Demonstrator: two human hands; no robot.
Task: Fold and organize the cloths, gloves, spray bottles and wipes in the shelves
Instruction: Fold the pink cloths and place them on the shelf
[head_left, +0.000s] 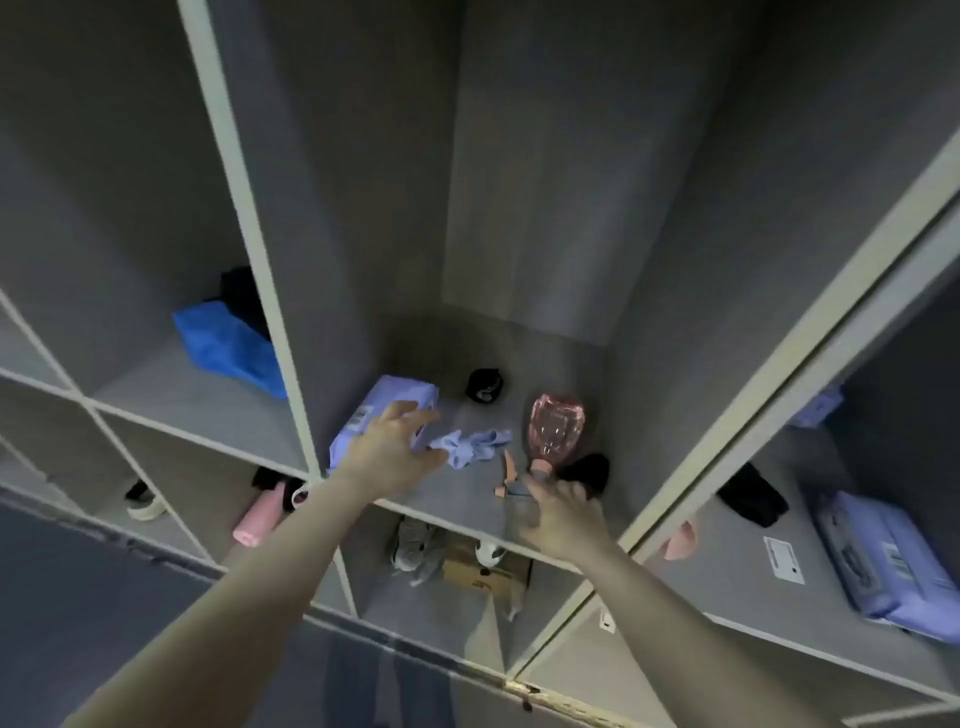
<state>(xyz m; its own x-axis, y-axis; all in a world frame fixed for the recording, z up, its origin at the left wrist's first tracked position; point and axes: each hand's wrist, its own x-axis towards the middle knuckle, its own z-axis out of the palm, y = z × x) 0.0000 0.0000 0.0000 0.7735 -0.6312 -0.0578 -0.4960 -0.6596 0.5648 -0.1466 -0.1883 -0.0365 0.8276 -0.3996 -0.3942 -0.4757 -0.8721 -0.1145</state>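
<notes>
Middle compartment of the grey shelf unit (291, 291), centre of frame. Both bare arms reach in from the bottom edge.

Left hand (395, 447): fingers spread and loosely bent, holding nothing. It hovers over the near end of a lavender wipes pack (384, 410) lying at the left side of the shelf board; whether it touches the pack I cannot tell. Its fingertips point toward a crumpled pale-blue glove (475, 444), just beside them to the right.

Right hand (563, 514): at the shelf's front edge, fingers loosely curled, nothing clearly gripped. Fingertips sit at the nozzle end of a pink spray bottle (553, 428) lying on its side, base toward the back. Contact uncertain; blur.

A black cloth (587, 470) lies just right of the nozzle, near the right hand. A small black item (484, 385) sits further back.

Left compartment, upper left: blue bag (228, 348). Right compartment, lower right: another lavender pack (888, 561) and a dark cloth (753, 493).
</notes>
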